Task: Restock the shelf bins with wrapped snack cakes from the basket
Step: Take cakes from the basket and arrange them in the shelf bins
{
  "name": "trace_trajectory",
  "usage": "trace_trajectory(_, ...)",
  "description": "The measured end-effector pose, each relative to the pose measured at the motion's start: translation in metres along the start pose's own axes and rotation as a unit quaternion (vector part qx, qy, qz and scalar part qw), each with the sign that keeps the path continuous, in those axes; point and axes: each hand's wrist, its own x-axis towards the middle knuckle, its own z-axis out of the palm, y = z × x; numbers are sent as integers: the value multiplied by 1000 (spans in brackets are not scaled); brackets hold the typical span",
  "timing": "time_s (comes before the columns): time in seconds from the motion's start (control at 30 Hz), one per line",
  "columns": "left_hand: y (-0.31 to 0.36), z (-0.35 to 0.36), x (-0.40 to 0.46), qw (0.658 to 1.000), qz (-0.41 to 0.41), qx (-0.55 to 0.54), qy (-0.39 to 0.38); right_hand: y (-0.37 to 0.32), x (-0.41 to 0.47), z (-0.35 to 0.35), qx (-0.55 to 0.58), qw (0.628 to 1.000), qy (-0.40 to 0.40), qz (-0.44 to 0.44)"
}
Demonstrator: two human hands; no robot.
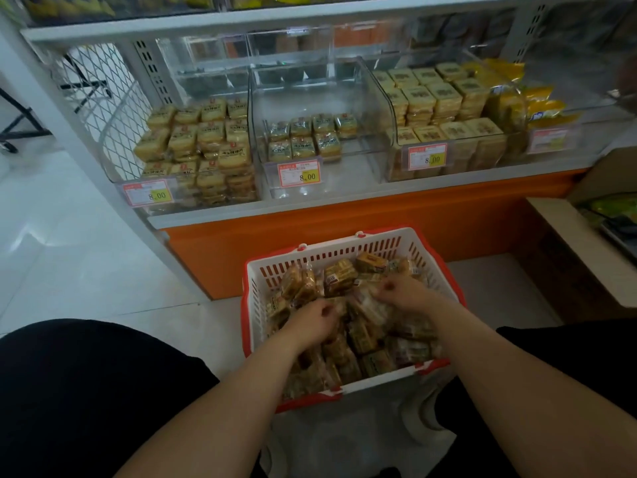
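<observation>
Cakes [339, 277]: small square blocks in glossy clear wrap, heaped in slotted white plastic basket [344, 250] on floor; left hand [315, 319] and right hand [400, 293] grip wrappers; clear acrylic bins [320, 98] above

Basket [262, 270] sat on floor before shelf bins [320, 132]; snack cakes [365, 339] in it; both hands [315, 319] among them.

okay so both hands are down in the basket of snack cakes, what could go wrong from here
Mixed stock: the basket holds differently wrapped cakes jumbled together, so a handful from the left hand or right hand could land in the wrong bin.

Crushing: the cakes are piled loosely, and digging through them may squash soft ones.

Uneven restocking: the middle bin is nearly empty while the left bin looks full; overfilling that one could spill cakes.
</observation>
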Motion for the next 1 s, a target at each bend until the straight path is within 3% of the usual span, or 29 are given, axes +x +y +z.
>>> trace_trajectory(0.1, 28, -29, -12, 977, -79, -195, -28, -46, -16, -15, 193, 977, -48, -72)
trace_trajectory(0.17, 35, -53, -20, 921, -102, -373, -52, -71, -27, -17, 168, 975, -38, -137)
trace_trajectory(0.27, 40, -99, -32, 855, -80, -508, -76, -106, -42, -8, 118, 964, 15, -236)
trace_trajectory(0.3, 44, -115, -37, 854, -60, -512, -69, -115, -46, -3, 98, 959, 33, -266)
trace_trajectory(0.37, 47, -144, -42, 887, -12, -459, -45, -130, -54, 5, 57, 950, 60, -302)
trace_trajectory(0.47, 47, -179, -50, 926, 41, -372, -40, -147, -63, 5, 66, 951, 95, -287)
trace_trajectory(0.57, 43, -201, -60, 949, 47, -311, -29, -163, -66, 1, 112, 947, 116, -277)
trace_trajectory(0.63, 38, -212, -62, 960, 42, -275, -12, -176, -65, 4, 35, 949, 115, -291)
trace_trajectory(0.83, 20, -232, -56, 968, 50, -246, -1, -208, -42, 30, -234, 919, 104, -301)
trace_trajectory(0.9, 19, -235, -52, 970, 52, -236, -10, -217, -30, 34, -243, 915, 112, -300)
trace_trajectory(1.0, 15, -247, -49, 951, 68, -301, -19, -231, -18, 35, -165, 929, 142, -299)
